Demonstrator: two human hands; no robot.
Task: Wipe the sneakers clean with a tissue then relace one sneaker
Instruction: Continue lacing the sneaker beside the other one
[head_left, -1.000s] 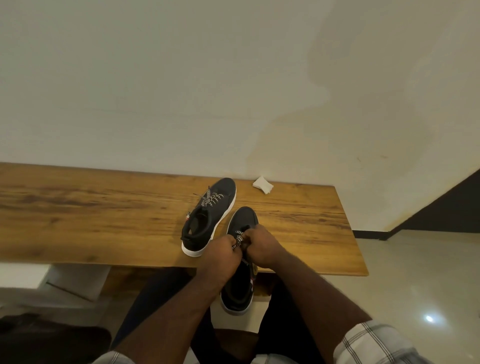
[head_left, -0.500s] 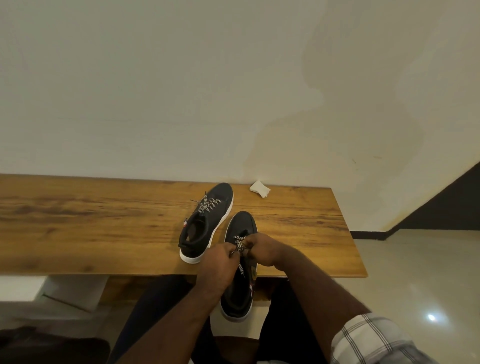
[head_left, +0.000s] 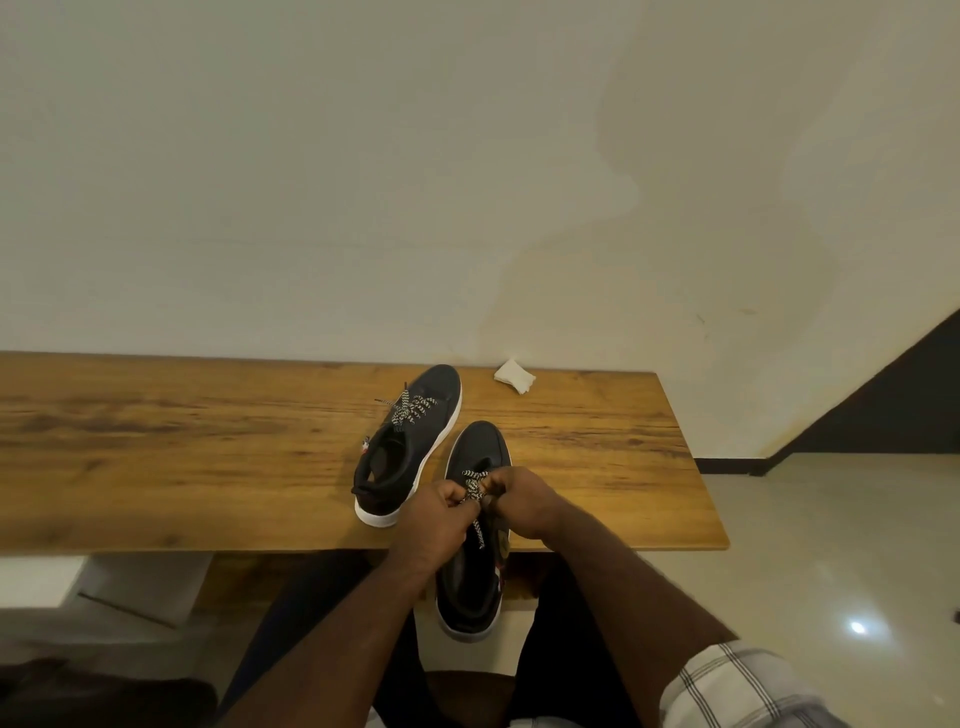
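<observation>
Your hands have slid toeward along the near sneaker (head_left: 475, 519).
Left hand (head_left: 439, 512) and right hand (head_left: 522, 499) both pinch its checkered lace (head_left: 474, 488).

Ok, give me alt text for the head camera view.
Both hands, left hand and right hand, pinch the black-and-white checked lace of a black white-soled sneaker overhanging a long wooden table. Its laced twin sneaker and a crumpled white tissue lie behind.

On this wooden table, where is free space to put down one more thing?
The table is bare along its whole stretch left of the far sneaker, and also right of the near sneaker, below the tissue. It is crowded where both hands, left hand and right hand, work the lace.
</observation>
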